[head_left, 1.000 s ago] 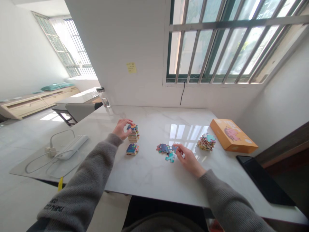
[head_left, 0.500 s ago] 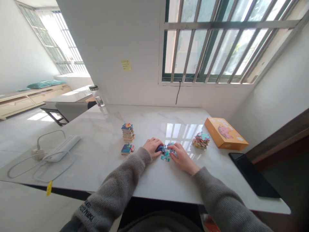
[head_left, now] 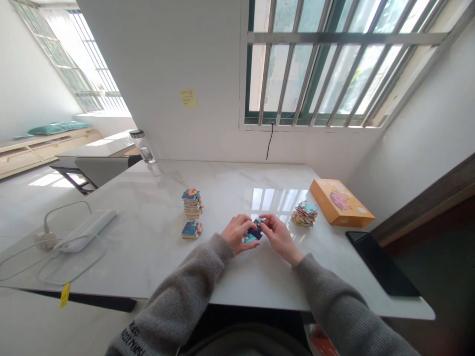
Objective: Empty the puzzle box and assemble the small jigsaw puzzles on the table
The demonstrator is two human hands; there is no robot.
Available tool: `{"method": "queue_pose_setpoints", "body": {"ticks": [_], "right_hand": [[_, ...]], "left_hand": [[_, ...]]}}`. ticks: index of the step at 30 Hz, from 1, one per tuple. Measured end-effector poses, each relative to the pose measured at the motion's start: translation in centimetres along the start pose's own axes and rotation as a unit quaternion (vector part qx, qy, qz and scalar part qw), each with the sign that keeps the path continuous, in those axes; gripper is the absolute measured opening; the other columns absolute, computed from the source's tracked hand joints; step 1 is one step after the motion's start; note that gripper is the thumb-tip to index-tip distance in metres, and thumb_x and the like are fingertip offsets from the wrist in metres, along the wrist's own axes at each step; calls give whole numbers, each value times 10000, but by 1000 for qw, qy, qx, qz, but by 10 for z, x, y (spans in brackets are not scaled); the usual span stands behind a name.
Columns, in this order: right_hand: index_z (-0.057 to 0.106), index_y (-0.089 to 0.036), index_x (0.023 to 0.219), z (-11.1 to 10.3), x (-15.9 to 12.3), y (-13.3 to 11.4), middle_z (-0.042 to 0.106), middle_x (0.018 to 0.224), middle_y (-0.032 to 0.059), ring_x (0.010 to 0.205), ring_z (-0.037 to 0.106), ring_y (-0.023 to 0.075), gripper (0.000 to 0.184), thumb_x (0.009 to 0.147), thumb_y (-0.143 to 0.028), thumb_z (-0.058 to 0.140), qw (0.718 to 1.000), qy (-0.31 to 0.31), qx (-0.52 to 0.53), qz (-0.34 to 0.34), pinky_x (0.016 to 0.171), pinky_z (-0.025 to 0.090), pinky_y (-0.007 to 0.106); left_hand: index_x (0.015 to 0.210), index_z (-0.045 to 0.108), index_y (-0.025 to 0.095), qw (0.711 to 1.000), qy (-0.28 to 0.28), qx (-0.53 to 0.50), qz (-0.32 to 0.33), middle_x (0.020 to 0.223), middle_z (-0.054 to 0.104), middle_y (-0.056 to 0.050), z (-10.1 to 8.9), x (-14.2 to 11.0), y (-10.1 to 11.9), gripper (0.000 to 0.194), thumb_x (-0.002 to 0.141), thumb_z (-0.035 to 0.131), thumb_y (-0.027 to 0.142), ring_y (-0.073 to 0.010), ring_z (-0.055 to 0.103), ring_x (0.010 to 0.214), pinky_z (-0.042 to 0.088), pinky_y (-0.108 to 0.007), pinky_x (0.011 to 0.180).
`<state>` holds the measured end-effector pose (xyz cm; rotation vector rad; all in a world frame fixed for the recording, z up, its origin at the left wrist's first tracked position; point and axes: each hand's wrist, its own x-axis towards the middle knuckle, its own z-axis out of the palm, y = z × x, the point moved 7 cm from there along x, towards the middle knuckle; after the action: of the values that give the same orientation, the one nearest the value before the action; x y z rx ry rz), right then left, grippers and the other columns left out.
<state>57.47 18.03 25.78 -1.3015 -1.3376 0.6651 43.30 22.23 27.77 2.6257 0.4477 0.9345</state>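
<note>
Between my hands, over the table's middle, is a dark blue jigsaw puzzle piece [head_left: 257, 231]. My left hand [head_left: 237, 233] curls its fingers against the piece's left side, the thumb stretched out below. The fingertips of my right hand [head_left: 277, 238] pinch its upper right edge. Some teal puzzle pieces [head_left: 249, 238] show partly under my left hand; how they lie is mostly hidden. Left of my hands stand a tall stack of puzzle pieces [head_left: 192, 205] and a shorter stack of dark blue pieces [head_left: 191, 229]. A messier pile of puzzle pieces [head_left: 305, 213] stands to the right.
An orange box [head_left: 341, 202] and a black flat device [head_left: 384, 264] lie at the right. A white power strip [head_left: 88, 230] with looping cables is at the left. A clear bottle [head_left: 144, 148] stands at the back left corner of the white table [head_left: 222, 178].
The dark blue piece has come up from under my left hand to between both hands. My right hand has closed its fingertips on it. The view has shifted slightly right.
</note>
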Motion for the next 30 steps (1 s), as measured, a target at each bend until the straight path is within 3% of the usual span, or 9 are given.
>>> {"method": "queue_pose_setpoints", "body": {"ticks": [5, 11, 14, 17, 20, 25, 28, 30], "right_hand": [[497, -192, 1225, -3, 0, -1, 495, 691, -52, 639, 506, 135, 433, 903, -465, 595, 1000, -26, 15, -4, 605, 439, 272], [426, -200, 1326, 6, -4, -10, 514, 724, -52, 673, 541, 139, 514, 909, -450, 592, 996, -69, 62, 7, 664, 477, 293], [386, -197, 1378, 1, -4, -10, 534, 738, -39, 693, 555, 151, 522, 943, -442, 537, 997, -42, 60, 4, 678, 482, 304], [369, -200, 1404, -6, -3, -8, 545, 745, -27, 719, 573, 163, 496, 976, -427, 473, 999, -13, 42, -5, 698, 489, 315], [372, -213, 1406, -6, -4, -5, 547, 762, -23, 749, 591, 169, 476, 983, -413, 460, 1000, -16, 14, -17, 725, 497, 322], [377, -216, 1403, 0, -7, -8, 550, 767, -22, 721, 560, 161, 458, 987, -388, 460, 998, -40, -31, -29, 702, 474, 311], [381, -212, 1397, 1, -8, -11, 542, 769, -20, 698, 538, 157, 447, 989, -379, 449, 998, -46, -41, -30, 674, 456, 302], [379, -206, 1394, 2, -7, -12, 533, 765, -23, 688, 530, 157, 446, 986, -371, 448, 997, -49, -45, -34, 669, 450, 301]], "left_hand": [[1063, 605, 249, 999, -26, -13, 37, 1267, 602, -77, -3, -5, 8, 380, 714, 726, 164, -256, 538, 1124, 466, -426, 1013], [970, 610, 249, 999, -26, -27, 30, 1136, 644, -66, -8, -5, 16, 296, 707, 666, 126, -248, 553, 1073, 478, -413, 975], [934, 590, 243, 999, -17, -34, 36, 1110, 652, -59, -17, -6, 23, 276, 691, 681, 146, -250, 543, 1070, 466, -415, 974], [904, 575, 239, 1000, -1, -12, 13, 1104, 646, -63, -38, -10, 16, 265, 675, 663, 138, -257, 533, 1080, 446, -426, 983], [872, 559, 233, 998, 31, 40, -35, 1101, 636, -67, -77, -15, -13, 240, 667, 632, 131, -262, 527, 1085, 422, -443, 1007], [863, 534, 226, 984, 56, 123, -112, 1107, 633, -53, -158, -23, -93, 221, 672, 623, 160, -261, 529, 1084, 386, -473, 1059], [864, 523, 218, 979, 54, 142, -136, 1102, 637, -51, -190, -24, -131, 214, 673, 597, 156, -255, 524, 1064, 371, -486, 1053], [871, 522, 216, 978, 48, 143, -147, 1111, 638, -53, -200, -24, -147, 209, 678, 586, 169, -250, 516, 1046, 383, -478, 1025]]}}
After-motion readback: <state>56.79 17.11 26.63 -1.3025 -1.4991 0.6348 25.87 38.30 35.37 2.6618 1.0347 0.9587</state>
